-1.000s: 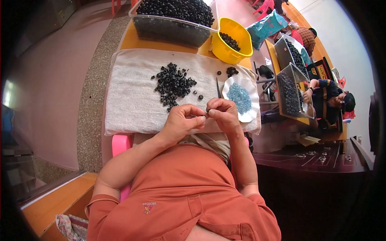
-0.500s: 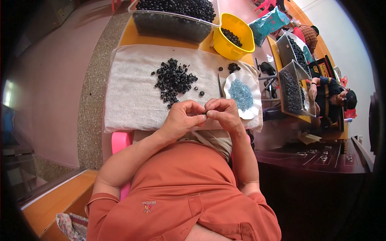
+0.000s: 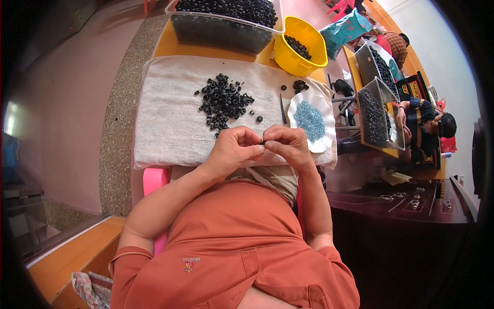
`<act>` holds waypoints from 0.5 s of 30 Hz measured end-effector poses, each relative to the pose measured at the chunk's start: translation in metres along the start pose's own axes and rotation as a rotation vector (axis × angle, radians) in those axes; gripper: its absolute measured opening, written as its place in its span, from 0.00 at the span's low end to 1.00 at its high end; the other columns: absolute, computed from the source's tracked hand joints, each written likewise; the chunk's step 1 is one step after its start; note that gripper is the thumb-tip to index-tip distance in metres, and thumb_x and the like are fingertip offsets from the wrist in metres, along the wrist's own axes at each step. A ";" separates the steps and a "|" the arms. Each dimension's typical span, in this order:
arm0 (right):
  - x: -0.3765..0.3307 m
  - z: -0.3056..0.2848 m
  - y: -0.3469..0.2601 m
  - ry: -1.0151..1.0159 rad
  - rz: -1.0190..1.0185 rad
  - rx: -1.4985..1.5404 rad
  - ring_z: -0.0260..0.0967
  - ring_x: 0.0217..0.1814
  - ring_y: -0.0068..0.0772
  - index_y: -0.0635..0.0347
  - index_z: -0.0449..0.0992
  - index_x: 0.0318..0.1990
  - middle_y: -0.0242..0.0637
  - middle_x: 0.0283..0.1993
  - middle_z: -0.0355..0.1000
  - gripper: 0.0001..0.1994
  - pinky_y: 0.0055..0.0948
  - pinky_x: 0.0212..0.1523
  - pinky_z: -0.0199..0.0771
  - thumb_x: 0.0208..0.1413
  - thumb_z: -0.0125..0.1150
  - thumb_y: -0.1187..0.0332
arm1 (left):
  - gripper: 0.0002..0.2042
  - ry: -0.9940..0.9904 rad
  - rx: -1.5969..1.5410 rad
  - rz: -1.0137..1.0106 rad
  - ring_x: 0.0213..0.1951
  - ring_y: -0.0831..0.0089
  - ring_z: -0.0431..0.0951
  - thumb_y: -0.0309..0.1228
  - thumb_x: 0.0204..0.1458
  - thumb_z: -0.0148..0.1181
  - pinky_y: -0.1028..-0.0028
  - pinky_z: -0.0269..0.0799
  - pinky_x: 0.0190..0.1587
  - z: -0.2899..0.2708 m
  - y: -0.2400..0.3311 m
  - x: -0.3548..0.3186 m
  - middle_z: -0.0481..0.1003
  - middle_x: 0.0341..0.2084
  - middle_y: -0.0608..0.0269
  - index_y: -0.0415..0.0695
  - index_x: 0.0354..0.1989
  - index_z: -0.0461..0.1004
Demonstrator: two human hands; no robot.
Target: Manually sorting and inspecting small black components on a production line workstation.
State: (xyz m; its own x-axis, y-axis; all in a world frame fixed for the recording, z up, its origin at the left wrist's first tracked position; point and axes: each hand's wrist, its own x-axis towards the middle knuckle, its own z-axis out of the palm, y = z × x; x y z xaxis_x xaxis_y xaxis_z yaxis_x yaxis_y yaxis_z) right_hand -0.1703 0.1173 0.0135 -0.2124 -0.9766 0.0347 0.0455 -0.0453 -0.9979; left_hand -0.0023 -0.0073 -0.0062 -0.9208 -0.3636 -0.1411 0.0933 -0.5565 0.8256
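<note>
Left hand (image 3: 234, 152) and right hand (image 3: 288, 147) pressed together fingertip to fingertip, pinching one small black ring (image 3: 263, 142) between them. Just beyond the hands, on the white towel (image 3: 164, 118): loose pile of black rings (image 3: 224, 100). Beside the right hand: white plate (image 3: 325, 139) of blue beads.

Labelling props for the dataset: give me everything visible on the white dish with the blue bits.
The white dish is a shallow, round plate with a scalloped, fluted rim; it looks like thin plastic or paper. It lies flat on the right end of the white towel, beside the right hand, whose knuckles overlap its left edge in the picture; real contact cannot be told. A heap of small light-blue pieces fills its middle, leaving the rim bare. A thin dark tool lies just to its left.
</note>
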 end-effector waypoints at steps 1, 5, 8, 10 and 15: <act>0.000 0.000 0.001 0.005 -0.013 -0.014 0.71 0.44 0.26 0.68 0.79 0.39 0.39 0.41 0.74 0.06 0.24 0.45 0.71 0.53 0.63 0.82 | 0.07 -0.013 0.001 -0.001 0.31 0.78 0.78 0.23 0.52 0.64 0.78 0.77 0.36 -0.002 -0.001 0.001 0.77 0.30 0.63 0.36 0.38 0.74; 0.001 0.001 0.003 0.004 -0.045 -0.061 0.70 0.43 0.25 0.68 0.78 0.39 0.39 0.40 0.74 0.06 0.23 0.44 0.71 0.54 0.62 0.82 | 0.08 -0.014 0.013 0.002 0.32 0.77 0.79 0.22 0.52 0.64 0.77 0.78 0.37 -0.002 0.001 0.000 0.78 0.30 0.62 0.36 0.38 0.74; 0.001 0.003 0.000 -0.002 -0.048 -0.099 0.70 0.43 0.25 0.68 0.78 0.40 0.39 0.40 0.74 0.06 0.22 0.44 0.71 0.55 0.62 0.82 | 0.07 0.015 -0.032 -0.002 0.30 0.79 0.78 0.22 0.51 0.65 0.79 0.77 0.35 -0.001 0.001 0.000 0.77 0.29 0.63 0.37 0.36 0.74; 0.001 0.003 0.000 0.002 -0.057 -0.102 0.70 0.43 0.25 0.68 0.79 0.40 0.39 0.40 0.74 0.06 0.21 0.43 0.71 0.55 0.62 0.82 | 0.07 0.018 -0.045 -0.002 0.30 0.78 0.78 0.22 0.51 0.65 0.79 0.78 0.35 -0.001 0.000 0.000 0.78 0.29 0.63 0.37 0.36 0.74; 0.001 0.005 0.003 0.007 -0.062 -0.066 0.70 0.44 0.25 0.68 0.78 0.42 0.39 0.41 0.73 0.08 0.21 0.43 0.70 0.55 0.62 0.82 | 0.07 0.030 -0.075 0.004 0.31 0.78 0.79 0.23 0.52 0.65 0.79 0.79 0.35 -0.001 -0.001 0.000 0.78 0.30 0.62 0.37 0.37 0.74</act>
State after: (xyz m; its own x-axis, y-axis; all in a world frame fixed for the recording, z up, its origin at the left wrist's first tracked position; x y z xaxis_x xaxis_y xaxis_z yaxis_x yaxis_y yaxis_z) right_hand -0.1658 0.1151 0.0113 -0.2194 -0.9709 0.0959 -0.0324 -0.0910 -0.9953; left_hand -0.0021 -0.0074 -0.0078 -0.9088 -0.3873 -0.1553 0.1257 -0.6089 0.7832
